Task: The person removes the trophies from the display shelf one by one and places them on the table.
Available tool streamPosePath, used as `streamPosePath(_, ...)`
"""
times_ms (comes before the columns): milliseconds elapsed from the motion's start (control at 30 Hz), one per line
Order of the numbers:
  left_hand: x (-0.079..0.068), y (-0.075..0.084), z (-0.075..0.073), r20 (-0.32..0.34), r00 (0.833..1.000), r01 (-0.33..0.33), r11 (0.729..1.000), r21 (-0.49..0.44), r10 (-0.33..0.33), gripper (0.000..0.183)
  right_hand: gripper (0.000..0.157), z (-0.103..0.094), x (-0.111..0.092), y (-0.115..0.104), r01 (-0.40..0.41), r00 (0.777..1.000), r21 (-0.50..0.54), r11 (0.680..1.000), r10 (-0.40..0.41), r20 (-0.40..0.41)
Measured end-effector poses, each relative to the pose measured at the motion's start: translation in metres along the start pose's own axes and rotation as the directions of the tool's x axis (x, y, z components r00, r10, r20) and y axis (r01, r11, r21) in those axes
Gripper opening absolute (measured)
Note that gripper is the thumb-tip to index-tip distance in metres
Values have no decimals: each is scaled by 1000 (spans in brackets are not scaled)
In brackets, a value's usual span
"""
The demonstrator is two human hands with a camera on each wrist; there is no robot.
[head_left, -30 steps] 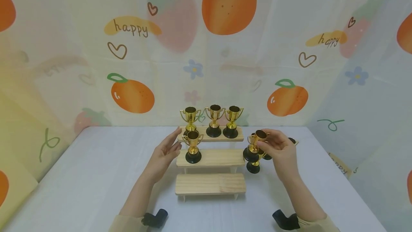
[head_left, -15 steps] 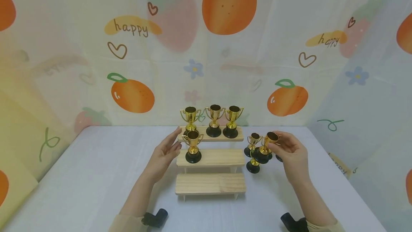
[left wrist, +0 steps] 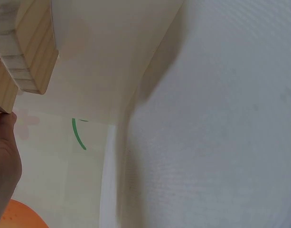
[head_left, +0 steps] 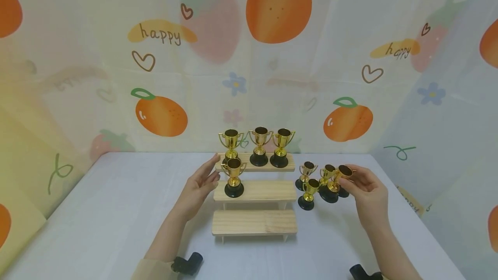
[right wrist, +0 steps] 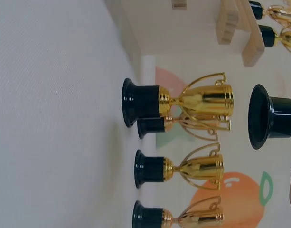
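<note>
Head cam: got a small gold trophy (head_left: 333, 186) with a black base pinched in the fingers of the right hand (head_left: 367, 189), tilted a bit with its cup toward that hand. Holding it to the right of a three-step wooden stand (head_left: 254, 222), partly covering another trophy behind. Touching the left end of the top step (head_left: 249, 168) with the left hand (head_left: 200, 185), fingers loosely extended, thumb spread apart from them. Can count three trophies up top (head_left: 260, 146), plus a single trophy (head_left: 234, 177) at the left end of the middle step (head_left: 268, 190). Can also see a bunch of standing trophies (head_left: 311, 191) on the white bench (head_left: 116, 228), right next to the held one.

Left wrist cam: mostly showing bench and backdrop (left wrist: 69, 175), plus a bit of the left hand against the corner of a wooden board (left wrist: 3, 88). Can't make out the other fingers here, cut off by the edge.

Right wrist cam, turned sideways: catching just the held trophy's base at the right edge, lifted clear of the bench. Also showing four trophies standing close together, and two more on the stand.
</note>
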State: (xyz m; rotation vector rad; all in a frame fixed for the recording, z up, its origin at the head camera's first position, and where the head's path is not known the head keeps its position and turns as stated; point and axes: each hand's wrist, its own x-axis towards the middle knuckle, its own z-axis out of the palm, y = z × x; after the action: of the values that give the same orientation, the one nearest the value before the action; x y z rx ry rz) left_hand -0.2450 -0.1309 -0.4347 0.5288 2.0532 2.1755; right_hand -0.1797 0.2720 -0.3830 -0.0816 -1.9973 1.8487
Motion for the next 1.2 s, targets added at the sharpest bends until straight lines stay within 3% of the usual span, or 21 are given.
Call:
streamPosePath(767,-1,0,1,-1,1000,10,1000,8,-10,71,26,-15,5,23,-30,999,52,998,29,18)
streamPosePath(1200,0,0,1,1,1000,4,1000,13,-4,71,27,-16,11,38,-87,995,-53,995,89,44)
